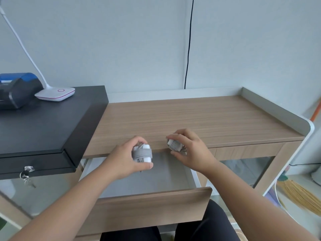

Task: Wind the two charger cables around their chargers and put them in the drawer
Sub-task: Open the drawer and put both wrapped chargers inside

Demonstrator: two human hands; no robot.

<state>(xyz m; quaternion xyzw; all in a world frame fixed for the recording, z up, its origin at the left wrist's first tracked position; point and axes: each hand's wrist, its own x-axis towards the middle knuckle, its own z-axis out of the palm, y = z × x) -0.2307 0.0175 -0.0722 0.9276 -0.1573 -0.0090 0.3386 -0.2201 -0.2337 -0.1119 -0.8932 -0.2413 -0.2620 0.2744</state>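
Note:
My left hand (127, 160) grips a white charger (142, 153) with a grey cable wound around it, held over the back of the open drawer (156, 202). My right hand (189, 150) holds a second white charger (174, 144) wrapped in white cable, at the front edge of the wooden desk top (191, 115), just above the drawer's back right. The drawer is pulled out toward me and its grey inside shows nothing in it. The two chargers are about a hand's width apart.
A black cabinet (43, 129) with keys in its lock (27, 171) stands to the left, carrying a white lamp base (55, 93) and a blue and black device (15, 89). A black cord (188, 49) hangs down the wall. A broom (298, 193) lies at the right.

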